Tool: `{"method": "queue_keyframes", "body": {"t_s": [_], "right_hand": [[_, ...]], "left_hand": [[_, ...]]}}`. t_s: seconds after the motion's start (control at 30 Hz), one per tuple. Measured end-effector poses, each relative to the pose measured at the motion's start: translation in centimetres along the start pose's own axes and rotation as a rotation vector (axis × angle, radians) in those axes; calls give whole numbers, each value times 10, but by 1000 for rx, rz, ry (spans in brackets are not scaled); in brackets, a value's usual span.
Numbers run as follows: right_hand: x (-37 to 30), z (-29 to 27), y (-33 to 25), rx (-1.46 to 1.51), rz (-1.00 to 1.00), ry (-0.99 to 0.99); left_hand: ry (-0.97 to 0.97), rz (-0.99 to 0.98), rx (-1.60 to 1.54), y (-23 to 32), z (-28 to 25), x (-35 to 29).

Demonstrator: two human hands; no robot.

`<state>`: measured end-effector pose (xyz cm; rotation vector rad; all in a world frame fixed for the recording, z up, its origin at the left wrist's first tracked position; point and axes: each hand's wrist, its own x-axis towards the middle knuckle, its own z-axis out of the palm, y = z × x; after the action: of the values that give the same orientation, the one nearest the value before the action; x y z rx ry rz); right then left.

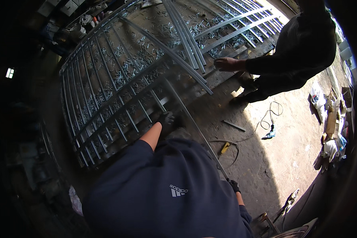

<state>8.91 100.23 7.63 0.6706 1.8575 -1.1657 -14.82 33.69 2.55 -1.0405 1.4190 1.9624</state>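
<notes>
A long thin metal bar [193, 123] slants from the near edge of the work table down past my right side. My right hand [235, 185], in a dark glove, is closed round its lower end. My left hand [166, 118], also gloved, is at the table's near edge beside the end of a slat of a metal grid frame [123, 87]. Its fingers look partly spread, and it is apart from the long bar. The frame has two long rails with several slats across them. Several loose bars [182, 35] lie across the frame's middle.
Many small metal pieces [146, 39] litter the table. Another person [301, 43] stands at the far right, one hand [228, 64] stretched over the table edge. On the floor lie a blue power tool [270, 132], its cable, a yellow tool [225, 148], a short metal strip [234, 125] and bags [330, 123].
</notes>
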Motion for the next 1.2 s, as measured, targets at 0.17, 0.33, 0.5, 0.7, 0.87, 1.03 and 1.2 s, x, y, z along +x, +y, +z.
{"method": "queue_keyframes", "body": {"t_s": [0.17, 0.33, 0.5, 0.7, 0.87, 1.03, 1.2], "right_hand": [[40, -6, 17, -10, 296, -119], [46, -21, 15, 35, 116, -87], [33, -7, -27, 82, 108, -90], [55, 38, -81, -149, -16, 41], [46, 34, -85, -272, -65, 162], [63, 49, -88, -153, -42, 48], [100, 101, -152, -199, -135, 57]], "left_hand": [[55, -183, 19, -69, -62, -73], [286, -217, 267, -115, -50, -156], [-22, 92, 1276, -142, -44, -188], [55, 226, 1205, -164, -70, -161], [161, 341, 1415, -132, -94, -130], [151, 353, 1305, -115, -124, -128], [97, 274, 1409, -98, -150, -124]]}}
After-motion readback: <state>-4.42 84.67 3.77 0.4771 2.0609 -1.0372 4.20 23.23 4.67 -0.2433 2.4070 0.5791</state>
